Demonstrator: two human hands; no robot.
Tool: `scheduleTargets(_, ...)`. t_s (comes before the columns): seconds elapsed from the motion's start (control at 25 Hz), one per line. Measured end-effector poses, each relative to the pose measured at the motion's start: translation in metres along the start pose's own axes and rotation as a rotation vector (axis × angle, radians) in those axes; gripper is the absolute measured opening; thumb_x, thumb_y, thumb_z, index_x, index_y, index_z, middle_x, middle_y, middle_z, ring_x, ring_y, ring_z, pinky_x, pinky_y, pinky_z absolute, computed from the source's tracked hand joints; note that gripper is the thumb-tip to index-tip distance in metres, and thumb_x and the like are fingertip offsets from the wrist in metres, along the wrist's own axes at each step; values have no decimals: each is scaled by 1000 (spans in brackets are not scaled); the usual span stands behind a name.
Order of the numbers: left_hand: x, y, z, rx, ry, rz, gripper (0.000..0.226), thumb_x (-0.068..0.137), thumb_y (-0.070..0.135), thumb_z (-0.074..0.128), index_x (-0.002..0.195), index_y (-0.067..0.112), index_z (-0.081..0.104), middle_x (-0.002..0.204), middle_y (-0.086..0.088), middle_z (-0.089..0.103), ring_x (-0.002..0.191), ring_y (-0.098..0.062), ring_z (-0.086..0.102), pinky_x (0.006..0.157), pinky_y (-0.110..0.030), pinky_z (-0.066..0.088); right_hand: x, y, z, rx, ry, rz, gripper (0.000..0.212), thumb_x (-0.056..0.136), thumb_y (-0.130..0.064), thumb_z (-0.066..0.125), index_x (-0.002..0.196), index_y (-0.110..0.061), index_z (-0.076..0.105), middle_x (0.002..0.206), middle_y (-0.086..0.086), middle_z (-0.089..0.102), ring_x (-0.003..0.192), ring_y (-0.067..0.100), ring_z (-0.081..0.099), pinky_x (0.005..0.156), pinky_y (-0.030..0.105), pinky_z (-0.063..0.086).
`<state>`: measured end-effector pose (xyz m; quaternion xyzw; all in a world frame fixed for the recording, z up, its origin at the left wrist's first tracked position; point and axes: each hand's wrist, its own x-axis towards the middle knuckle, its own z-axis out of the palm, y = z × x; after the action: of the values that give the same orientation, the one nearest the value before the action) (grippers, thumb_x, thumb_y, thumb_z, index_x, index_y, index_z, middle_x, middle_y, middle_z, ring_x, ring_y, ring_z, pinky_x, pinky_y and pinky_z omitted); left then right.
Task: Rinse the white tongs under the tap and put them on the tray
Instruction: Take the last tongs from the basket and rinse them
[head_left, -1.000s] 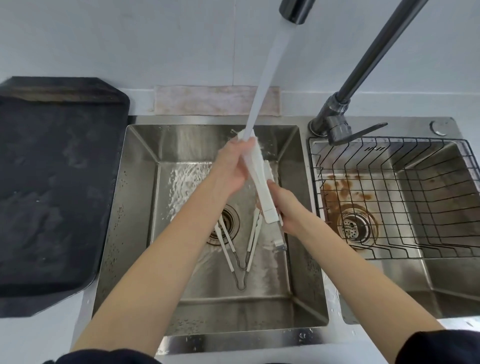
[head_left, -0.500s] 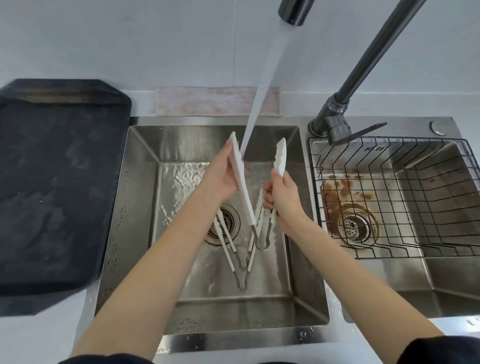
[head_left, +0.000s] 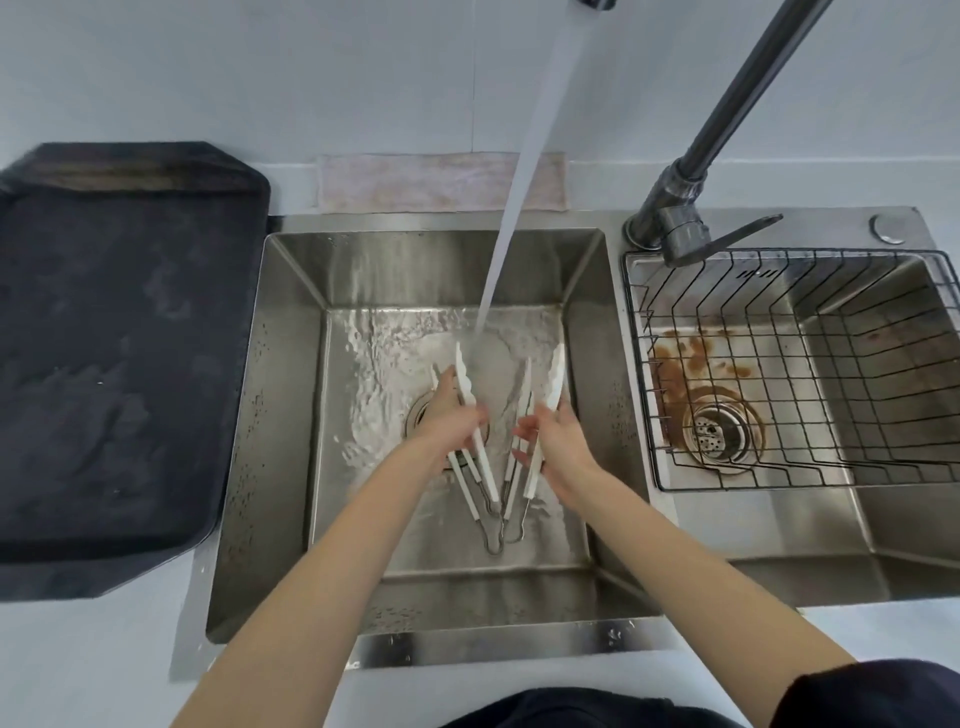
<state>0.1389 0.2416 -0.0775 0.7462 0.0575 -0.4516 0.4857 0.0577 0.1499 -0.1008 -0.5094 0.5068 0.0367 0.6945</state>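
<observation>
The white tongs (head_left: 480, 447) are spread in a wide V low in the left sink basin (head_left: 291, 415), tips pointing away from me. My left hand (head_left: 448, 418) grips their left arm and my right hand (head_left: 560, 441) holds their right arm. Water from the tap (head_left: 727, 119) falls in a slanted stream between the two arms, close to the left tip. The dark tray (head_left: 130, 338) lies on the counter left of the sink. A second pair of white tongs (head_left: 462, 483) lies on the basin floor beneath, partly hidden by my hands.
The right basin holds a black wire rack (head_left: 805, 374) over a rust-stained drain (head_left: 719, 428). A folded cloth (head_left: 415, 182) lies against the wall behind the left basin. The tap lever (head_left: 743, 234) points right.
The tongs were closed and raised in the stream a second ago. They have since been pulled apart into a V and lowered toward the basin floor, both hands going down with them.
</observation>
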Motion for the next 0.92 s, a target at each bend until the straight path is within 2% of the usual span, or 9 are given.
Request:
scheduleTargets(0.08, 4, -20, -4, 53, 17, -14, 67, 88, -3, 46, 144, 24, 22, 84, -2, 51, 89, -23, 52, 71, -35, 49, 5, 22, -6, -219, -4, 17, 27, 98, -19, 36, 123, -11, 44, 93, 7, 60, 86, 18, 61, 73, 33, 53)
scheduleTargets(0.16, 7, -36, -9, 84, 35, -33, 69, 89, -3, 46, 147, 23, 19, 105, -9, 54, 99, -27, 54, 85, -41, 51, 6, 36, -13, -368, -12, 60, 32, 98, -21, 38, 127, -10, 45, 110, 10, 60, 110, 30, 60, 92, 43, 52)
scheduleTargets(0.2, 7, -42, -11, 104, 46, -39, 68, 89, -3, 46, 147, 22, 20, 117, -11, 54, 107, -29, 54, 92, -43, 49, 7, 41, -15, -390, -9, 94, 32, 98, -20, 37, 127, -11, 46, 111, 9, 58, 113, 32, 58, 94, 44, 51)
scheduleTargets(0.32, 4, -64, -7, 116, 74, -68, 68, 89, -4, 45, 147, 22, 19, 133, -9, 50, 122, -30, 49, 103, -43, 43, 13, 48, -14, -528, 24, 132, 35, 98, -21, 36, 127, -4, 45, 120, 15, 58, 113, 36, 58, 94, 46, 50)
scheduleTargets(0.4, 5, -77, -4, 83, 86, -96, 70, 88, -2, 47, 146, 24, 19, 134, -10, 52, 121, -31, 50, 104, -45, 43, 20, 55, -14, -633, 49, 139, 40, 97, -22, 35, 131, -1, 43, 126, 23, 56, 115, 38, 56, 97, 48, 48)
scheduleTargets(0.48, 7, -85, -4, 75, 112, -131, 71, 88, 1, 49, 147, 24, 17, 132, -12, 53, 119, -33, 52, 103, -48, 44, 26, 61, -14, -670, 48, 161, 43, 97, -23, 35, 133, -1, 40, 128, 24, 54, 116, 39, 55, 97, 49, 48)
scheduleTargets(0.72, 22, -94, -3, 72, 185, -232, 70, 85, 5, 54, 145, 21, 22, 132, -16, 53, 120, -36, 51, 102, -47, 45, 41, 70, -10, -733, 41, 160, 40, 96, -23, 36, 131, -3, 41, 125, 22, 56, 113, 37, 56, 94, 50, 50)
scheduleTargets(0.92, 31, -93, 2, 163, 220, -244, 50, 88, 7, 54, 136, 6, 37, 132, -17, 54, 121, -35, 51, 104, -43, 43, 45, 68, -7, -802, 32, 101, 37, 95, -25, 43, 127, -6, 39, 118, 20, 57, 104, 37, 59, 87, 51, 53)
